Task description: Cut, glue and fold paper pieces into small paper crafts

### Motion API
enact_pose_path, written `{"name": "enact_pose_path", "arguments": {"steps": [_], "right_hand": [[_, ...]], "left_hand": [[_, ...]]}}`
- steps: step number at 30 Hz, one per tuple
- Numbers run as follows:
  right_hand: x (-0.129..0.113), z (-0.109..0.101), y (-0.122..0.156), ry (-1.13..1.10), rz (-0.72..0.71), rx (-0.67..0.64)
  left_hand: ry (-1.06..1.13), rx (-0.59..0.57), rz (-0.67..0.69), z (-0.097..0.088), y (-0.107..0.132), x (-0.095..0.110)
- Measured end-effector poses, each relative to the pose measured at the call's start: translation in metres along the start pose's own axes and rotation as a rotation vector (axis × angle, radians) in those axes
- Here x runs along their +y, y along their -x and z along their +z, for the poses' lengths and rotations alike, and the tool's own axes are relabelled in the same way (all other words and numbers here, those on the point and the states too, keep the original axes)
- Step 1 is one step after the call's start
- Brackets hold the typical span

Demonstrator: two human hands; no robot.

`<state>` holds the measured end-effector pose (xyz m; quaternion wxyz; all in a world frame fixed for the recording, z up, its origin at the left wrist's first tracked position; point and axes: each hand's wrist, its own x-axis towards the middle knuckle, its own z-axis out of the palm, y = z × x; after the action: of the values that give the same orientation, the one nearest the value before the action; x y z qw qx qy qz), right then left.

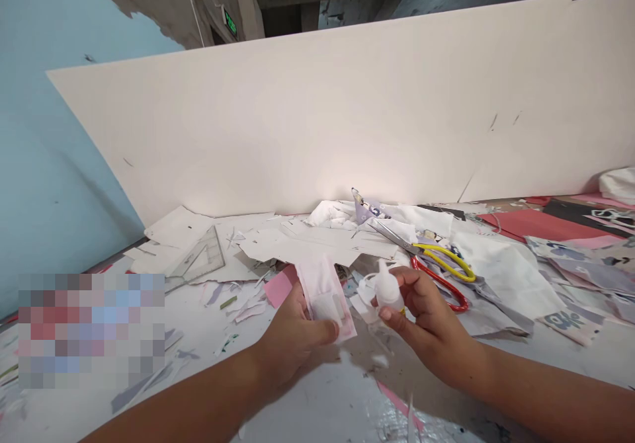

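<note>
My left hand [292, 334] grips a pale pink and white folded piece of fabric or paper [325, 294], thumb pressed on its lower edge. My right hand [426, 317] is closed around a small white glue bottle [387, 287], nozzle pointing up, right beside the pink piece. Both hands hover low over a white worktable [317, 397] strewn with paper scraps. Scissors with one yellow and one red handle [441, 268] lie just behind my right hand.
A tall white board [347, 112] stands along the table's back. A clear plastic set square [201, 258] lies at the left. White paper sheets [297, 241], red and pink sheets [540, 225] and printed fabric pieces [580, 271] cover the back and right.
</note>
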<state>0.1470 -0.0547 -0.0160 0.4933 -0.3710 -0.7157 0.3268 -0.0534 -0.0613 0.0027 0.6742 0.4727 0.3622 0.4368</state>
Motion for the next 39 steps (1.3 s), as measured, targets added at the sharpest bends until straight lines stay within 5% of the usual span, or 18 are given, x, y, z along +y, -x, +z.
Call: {"name": "enact_pose_path", "arguments": {"steps": [3, 10, 19, 23, 27, 33, 39], "right_hand": [[-0.005, 0.000, -0.003, -0.178, 0.208, -0.022], [-0.010, -0.008, -0.007, -0.186, 0.454, -0.066], [-0.012, -0.002, -0.006, -0.424, 0.388, -0.063], [-0.010, 0.005, -0.003, -0.506, 0.411, -0.175], [-0.013, 0.009, 0.003, -0.334, 0.426, -0.329], [-0.010, 0.010, 0.006, -0.140, 0.353, -0.274], [-0.007, 0.011, 0.008, -0.098, 0.372, -0.350]], "left_hand": [[-0.006, -0.010, -0.033, -0.003, -0.001, -0.002], [-0.045, 0.018, -0.041, -0.008, -0.004, -0.006], [-0.019, -0.031, -0.030, -0.007, -0.003, -0.004], [-0.010, -0.034, -0.026, -0.003, -0.003, -0.001], [-0.001, -0.053, -0.003, -0.002, -0.004, 0.000], [-0.018, 0.003, -0.013, -0.007, -0.005, -0.004], [-0.046, 0.023, 0.003, -0.009, -0.007, -0.003]]}}
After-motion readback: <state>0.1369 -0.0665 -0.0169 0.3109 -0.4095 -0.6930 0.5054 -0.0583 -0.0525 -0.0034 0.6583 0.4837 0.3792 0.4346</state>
